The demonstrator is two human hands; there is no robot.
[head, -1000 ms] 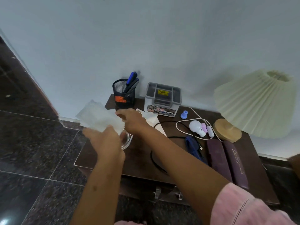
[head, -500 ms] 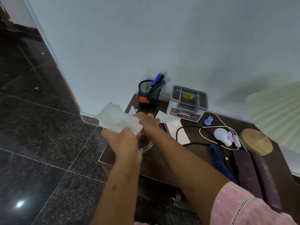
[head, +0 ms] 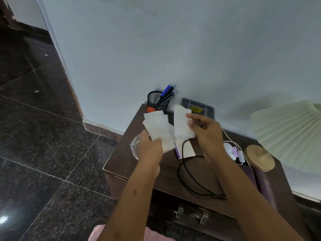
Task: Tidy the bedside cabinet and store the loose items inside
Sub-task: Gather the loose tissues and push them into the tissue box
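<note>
The left hand point(head: 150, 150) pinches a white tissue point(head: 157, 126), and the right hand point(head: 207, 132), a little apart from it, pinches a second tissue point(head: 181, 123). Both are held above the bedside cabinet point(head: 121, 160). A glass bowl point(head: 134, 146) sits under the left hand, a black cable point(head: 186, 176) between the forearms, and a pen holder point(head: 154, 100) beyond the fingers.

The left forearm point(head: 133, 193) and right forearm point(head: 243, 186) are bare, and pink fabric point(head: 153, 235) shows low between them.
</note>
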